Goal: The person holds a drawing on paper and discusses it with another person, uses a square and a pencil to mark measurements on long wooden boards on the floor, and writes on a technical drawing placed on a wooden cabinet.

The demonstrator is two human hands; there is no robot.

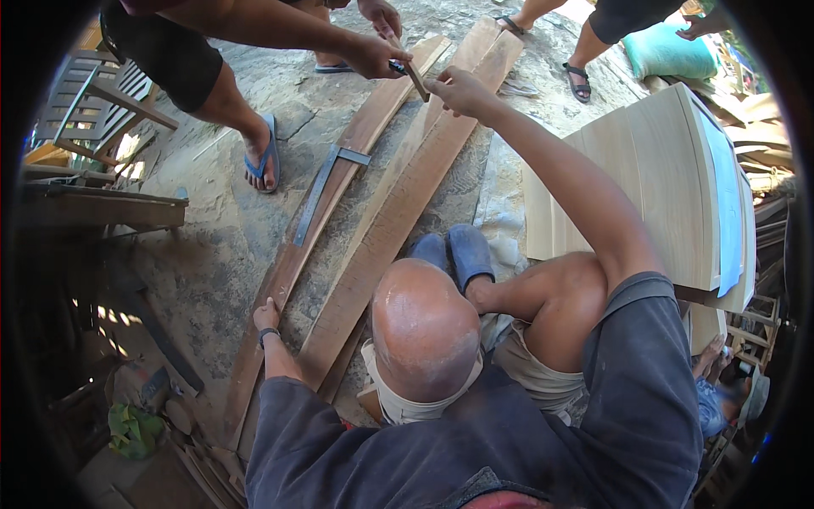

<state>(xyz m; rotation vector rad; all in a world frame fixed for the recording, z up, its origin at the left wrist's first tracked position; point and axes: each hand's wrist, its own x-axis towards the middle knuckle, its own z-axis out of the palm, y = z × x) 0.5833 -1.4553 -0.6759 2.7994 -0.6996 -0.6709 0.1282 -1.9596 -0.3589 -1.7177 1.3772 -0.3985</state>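
Note:
My left hand is closed on the edge of a long brown wooden plank, near the plank's closer end. A metal try square lies on that same plank, farther up. My right arm reaches far forward. Its hand pinches the lower end of a narrow wooden strip. A co-worker's hand holds the strip higher up, along with a small dark object that I cannot make out. Beside the first plank lies a thicker wooden beam, running between it and my feet.
Co-workers' legs and sandalled feet stand at the far left and far right. Pale wooden panels stand at right, with a green sack behind. A slatted chair and a workbench are at left.

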